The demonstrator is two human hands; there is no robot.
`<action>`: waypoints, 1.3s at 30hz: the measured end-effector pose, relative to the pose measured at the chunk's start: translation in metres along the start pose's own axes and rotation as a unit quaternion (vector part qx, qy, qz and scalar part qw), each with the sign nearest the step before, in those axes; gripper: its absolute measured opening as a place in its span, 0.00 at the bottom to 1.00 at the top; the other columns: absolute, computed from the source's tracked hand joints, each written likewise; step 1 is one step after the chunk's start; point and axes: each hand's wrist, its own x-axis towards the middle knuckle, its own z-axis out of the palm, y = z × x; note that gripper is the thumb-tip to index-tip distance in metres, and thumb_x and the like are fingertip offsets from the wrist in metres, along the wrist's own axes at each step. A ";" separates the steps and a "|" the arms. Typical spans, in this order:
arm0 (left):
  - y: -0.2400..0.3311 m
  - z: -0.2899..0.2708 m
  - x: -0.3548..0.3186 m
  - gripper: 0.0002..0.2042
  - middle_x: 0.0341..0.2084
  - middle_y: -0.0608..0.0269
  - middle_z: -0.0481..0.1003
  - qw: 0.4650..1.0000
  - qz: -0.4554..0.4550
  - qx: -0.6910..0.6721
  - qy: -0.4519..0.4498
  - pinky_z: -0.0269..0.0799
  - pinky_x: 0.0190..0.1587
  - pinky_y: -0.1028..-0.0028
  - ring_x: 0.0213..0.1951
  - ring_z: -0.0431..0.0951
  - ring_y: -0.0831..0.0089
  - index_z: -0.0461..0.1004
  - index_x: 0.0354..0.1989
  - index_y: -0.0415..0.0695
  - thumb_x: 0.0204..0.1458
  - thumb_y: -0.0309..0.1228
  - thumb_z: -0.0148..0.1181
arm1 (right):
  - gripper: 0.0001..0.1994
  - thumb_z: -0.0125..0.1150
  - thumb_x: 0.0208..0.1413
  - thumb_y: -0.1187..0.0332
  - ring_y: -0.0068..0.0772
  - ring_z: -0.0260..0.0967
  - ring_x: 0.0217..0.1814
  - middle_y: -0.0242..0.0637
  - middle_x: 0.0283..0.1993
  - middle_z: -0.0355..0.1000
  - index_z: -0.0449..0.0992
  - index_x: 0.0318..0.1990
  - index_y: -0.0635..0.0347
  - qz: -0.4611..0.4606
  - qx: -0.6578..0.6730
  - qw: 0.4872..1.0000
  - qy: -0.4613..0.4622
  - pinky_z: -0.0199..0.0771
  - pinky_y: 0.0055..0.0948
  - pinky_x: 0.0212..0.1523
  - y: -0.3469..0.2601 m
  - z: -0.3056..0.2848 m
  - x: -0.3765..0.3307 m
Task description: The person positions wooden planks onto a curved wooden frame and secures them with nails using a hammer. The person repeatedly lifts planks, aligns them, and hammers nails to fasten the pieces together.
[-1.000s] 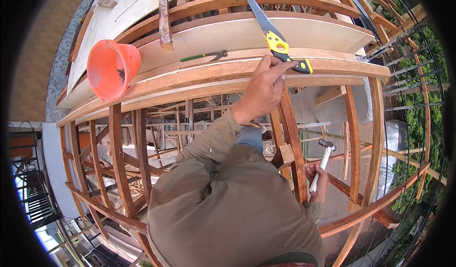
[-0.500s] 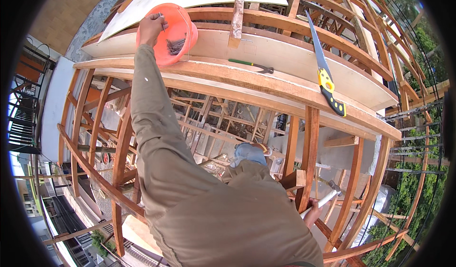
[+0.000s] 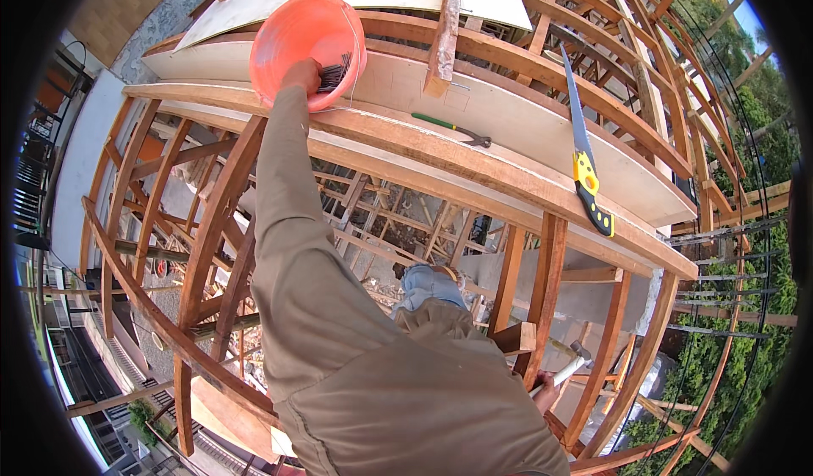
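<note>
An orange plastic bucket [image 3: 275, 40] with a thin wire handle leans over on the wooden ledge. In it lies a heap of steel nails [image 3: 337, 74]. My left hand [image 3: 303, 75] reaches down inside beside the nails, its fingers curled; the fingertips are hidden, so what they hold does not show. Low at the right, my right hand [image 3: 546, 394] is closed round the white handle of a hammer [image 3: 565, 372], whose metal head points up and away. Part of this hand is hidden by my body and a wooden post.
Pliers [image 3: 453, 127] with a green grip lie on the ledge right of the bucket. A handsaw [image 3: 584, 167] with a yellow and black handle rests across the wooden beam [image 3: 406, 141]. Wooden posts [image 3: 542, 294] stand around me, with open framing and a drop below.
My left hand has gone from above the bucket's left side, where it held a nail, down into the bucket next to the nails. My right hand still holds the hammer. The view has shifted slightly.
</note>
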 end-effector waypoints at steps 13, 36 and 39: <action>0.032 -0.020 -0.006 0.13 0.49 0.52 0.81 0.979 0.046 0.180 -0.085 0.78 0.54 0.57 0.53 0.81 0.55 0.82 0.47 0.48 0.53 0.25 0.60 | 0.07 0.55 0.63 0.68 0.26 0.70 0.31 0.34 0.31 0.71 0.70 0.39 0.64 0.046 0.010 0.999 0.020 0.71 0.29 0.33 0.009 -0.008 0.004; 0.034 -0.021 -0.001 0.17 0.45 0.53 0.83 0.984 0.012 0.100 -0.145 0.76 0.56 0.59 0.51 0.82 0.56 0.84 0.47 0.51 0.48 0.24 0.62 | 0.07 0.52 0.58 0.70 0.27 0.70 0.28 0.33 0.27 0.71 0.73 0.34 0.65 0.038 -0.028 0.998 0.030 0.70 0.28 0.30 0.005 -0.007 0.003; 0.025 -0.021 -0.001 0.17 0.45 0.56 0.83 0.985 0.030 0.084 -0.150 0.77 0.55 0.60 0.50 0.82 0.57 0.85 0.46 0.55 0.47 0.24 0.63 | 0.09 0.52 0.60 0.69 0.27 0.70 0.27 0.34 0.26 0.70 0.74 0.33 0.66 0.032 -0.032 0.999 0.011 0.70 0.29 0.29 0.001 -0.004 0.003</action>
